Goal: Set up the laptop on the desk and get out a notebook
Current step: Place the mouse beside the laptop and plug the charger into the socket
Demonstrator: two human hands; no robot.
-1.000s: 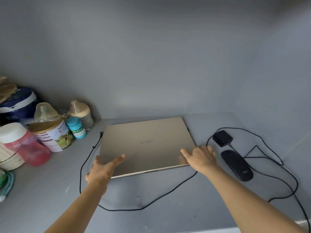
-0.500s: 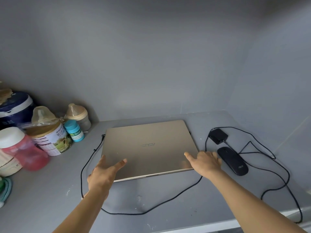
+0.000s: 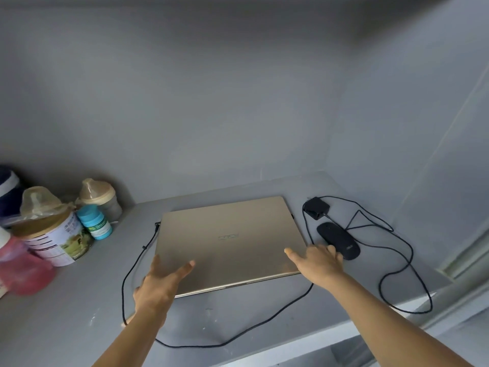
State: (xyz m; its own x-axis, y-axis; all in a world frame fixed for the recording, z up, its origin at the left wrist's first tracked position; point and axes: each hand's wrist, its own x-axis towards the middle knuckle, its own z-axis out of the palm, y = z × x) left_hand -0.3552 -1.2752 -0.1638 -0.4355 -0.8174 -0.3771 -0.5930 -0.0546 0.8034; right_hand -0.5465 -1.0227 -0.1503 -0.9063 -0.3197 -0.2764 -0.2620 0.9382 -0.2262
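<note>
A person's two hands frame a closed gold laptop [image 3: 227, 242] lying flat on a grey desk [image 3: 79, 321], its lid down and a black power cable [image 3: 211, 343] looping off its left side and round the front. The left hand [image 3: 158, 282] hangs with fingers spread over the near left corner; whether it touches the lid cannot be told. The right hand [image 3: 317, 263], fingers loosely extended, rests at the near right corner, just beside a black mouse [image 3: 338, 245] and near the charger brick [image 3: 316, 207]. Neither hand clamps anything. The step appears to be squaring the laptop before opening it: an even push from both corners, mindful of the cable and of nudging the mouse, would serve best. No notebook is in view. At far left stand a labelled tin [image 3: 55, 239] with a clear bottle top on it, a blurred pink bottle [image 3: 23, 268], a capped baby bottle [image 3: 100, 200] and a small blue-lidded jar [image 3: 95, 221]; their contents cannot be made out.
</note>
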